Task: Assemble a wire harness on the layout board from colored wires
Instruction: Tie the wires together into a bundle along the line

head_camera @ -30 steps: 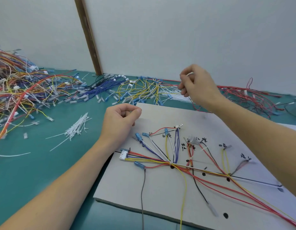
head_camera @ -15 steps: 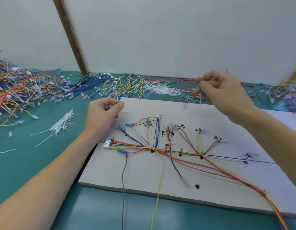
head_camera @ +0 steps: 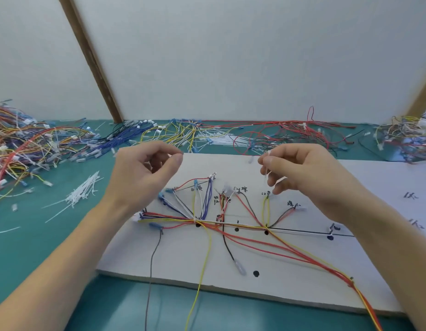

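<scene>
While the left hand [head_camera: 145, 173] hovers, right fingers [head_camera: 267, 161] pinch a white cable tie [head_camera: 265, 175].

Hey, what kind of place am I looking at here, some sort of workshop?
Most likely a wire harness assembly bench. A white layout board carries hand-marked routing with colored wires laid along it, loose wire piles crowd the green tabletop, and a bunch of white cable ties lies close by.

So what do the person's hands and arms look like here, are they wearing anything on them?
Both are bare. The left hand and right hand have no gloves, and no rings, watch or wristbands show. Both forearms are uncovered right to the bottom of the picture, with no sleeve in view. No tape, markings or finger cots are visible on the fingers.
</scene>
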